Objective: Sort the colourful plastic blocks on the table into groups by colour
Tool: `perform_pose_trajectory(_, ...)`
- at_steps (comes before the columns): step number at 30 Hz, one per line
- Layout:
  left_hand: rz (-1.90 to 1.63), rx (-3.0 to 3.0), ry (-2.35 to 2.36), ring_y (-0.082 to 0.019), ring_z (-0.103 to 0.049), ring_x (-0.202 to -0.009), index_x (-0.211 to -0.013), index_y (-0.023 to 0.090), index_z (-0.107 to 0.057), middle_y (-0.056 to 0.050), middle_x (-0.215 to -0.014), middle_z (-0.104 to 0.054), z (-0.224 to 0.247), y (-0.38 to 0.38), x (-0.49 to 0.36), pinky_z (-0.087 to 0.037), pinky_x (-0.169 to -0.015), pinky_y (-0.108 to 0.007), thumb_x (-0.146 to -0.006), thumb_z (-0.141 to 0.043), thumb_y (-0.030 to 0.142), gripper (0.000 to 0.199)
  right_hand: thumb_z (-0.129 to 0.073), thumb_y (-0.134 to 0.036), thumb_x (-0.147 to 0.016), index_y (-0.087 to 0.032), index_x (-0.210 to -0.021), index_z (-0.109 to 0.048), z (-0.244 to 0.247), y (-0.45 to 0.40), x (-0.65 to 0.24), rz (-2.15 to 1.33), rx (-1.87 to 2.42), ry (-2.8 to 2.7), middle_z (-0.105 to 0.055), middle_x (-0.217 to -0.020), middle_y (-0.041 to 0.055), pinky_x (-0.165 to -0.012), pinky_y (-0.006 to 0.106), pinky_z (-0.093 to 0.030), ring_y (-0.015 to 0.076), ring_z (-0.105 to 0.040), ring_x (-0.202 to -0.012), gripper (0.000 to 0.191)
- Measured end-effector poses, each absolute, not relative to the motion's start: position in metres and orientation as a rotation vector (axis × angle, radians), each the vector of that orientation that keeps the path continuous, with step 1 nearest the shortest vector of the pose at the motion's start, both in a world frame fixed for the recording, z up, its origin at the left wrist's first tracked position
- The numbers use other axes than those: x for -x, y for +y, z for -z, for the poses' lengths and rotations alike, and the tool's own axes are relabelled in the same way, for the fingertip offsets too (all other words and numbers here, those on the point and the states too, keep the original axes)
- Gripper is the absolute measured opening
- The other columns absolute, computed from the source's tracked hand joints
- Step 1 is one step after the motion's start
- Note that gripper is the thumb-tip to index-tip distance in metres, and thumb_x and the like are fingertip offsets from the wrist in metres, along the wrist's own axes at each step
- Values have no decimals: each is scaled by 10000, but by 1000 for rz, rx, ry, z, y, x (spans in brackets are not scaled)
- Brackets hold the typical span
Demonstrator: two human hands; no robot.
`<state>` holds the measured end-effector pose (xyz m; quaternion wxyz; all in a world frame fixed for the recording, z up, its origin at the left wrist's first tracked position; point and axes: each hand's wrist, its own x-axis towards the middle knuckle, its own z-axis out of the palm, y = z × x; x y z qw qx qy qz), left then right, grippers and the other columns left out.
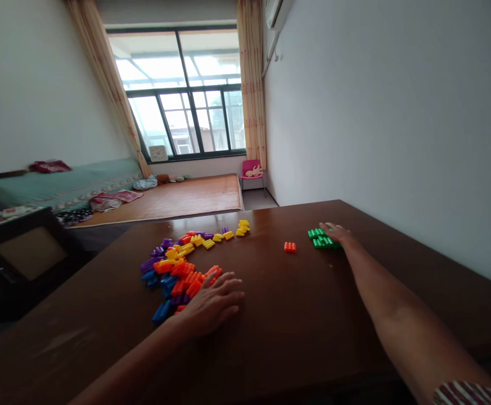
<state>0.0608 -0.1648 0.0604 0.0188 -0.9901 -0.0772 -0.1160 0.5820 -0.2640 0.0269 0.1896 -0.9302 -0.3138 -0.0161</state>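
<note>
On the dark brown table, a curved heap of small plastic blocks spreads to the left, with orange blocks (183,270), yellow blocks (172,254), purple blocks (148,265) and blue blocks (161,311). My left hand (217,301) lies over the right edge of the heap, fingers spread beside the orange ones. At the right, a cluster of green blocks (323,242) sits under and beside my right hand (336,232), whose fingers reach out over it. A single orange block (289,247) stands apart, left of the green cluster.
The brown table (270,326) runs close to the white wall on the right. Beyond its far edge are a bed (190,194) with clothes on it and a pink chair (252,170). A dark cabinet (26,259) stands at the left.
</note>
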Motion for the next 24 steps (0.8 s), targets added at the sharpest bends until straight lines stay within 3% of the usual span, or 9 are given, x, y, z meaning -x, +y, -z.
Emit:
perform_pose_trajectory(4,283,3037,-240,-241,-440,-1320,-1313,376,-550,-1,-1290,-623,-48,-175,-56,-180,-1169,-492,-957,-457,362,369,-365,-792,-773,-348,-1303,-585,-21,-241,-548,-171,2591,-1002,-399,-1492,109,-1009,693,-251,423,-369,-1315,725)
perform_pose_trajectory(9,298,3003,-397,-254,-468,-1286,-1184,339,-633,-15,-1259,-631,-58,-160,-35,-152,-1158,-530,-915,-512,285,300,-396,-785,-772,-391,-1302,-574,-14,-210,-480,-175,2529,-1177,-377,-1510,66,-993,727,-246,420,-354,-1320,685)
perform_pose_trajectory(15,413,2950,-571,-290,-437,-1299,-1010,310,-699,-37,-1305,-594,-61,-139,-8,-129,-1145,-566,-836,-595,259,209,-394,-785,-777,-382,-1289,-590,-13,-165,-382,-205,2443,-1262,-381,-1507,70,-1000,706,-264,411,-348,-1325,681)
perform_pose_trajectory(19,514,2916,-774,-270,-438,-1296,-1021,311,-696,-35,-1305,-594,-60,-120,9,-175,-1145,-527,-858,-571,292,206,-415,-758,-791,-355,-1270,-608,-12,-132,-318,-215,2365,-1318,-390,-1500,79,-1000,695,-275,409,-345,-1332,656)
perform_pose_trajectory(24,775,2803,-1181,-250,-464,-1276,-977,309,-712,-24,-1286,-606,-52,-79,43,-280,-1120,-494,-883,-529,303,206,-422,-586,-890,-269,-1284,-595,-24,-100,-261,-289,2048,-1510,-507,-1411,105,-1092,506,-307,301,-406,-1337,534)
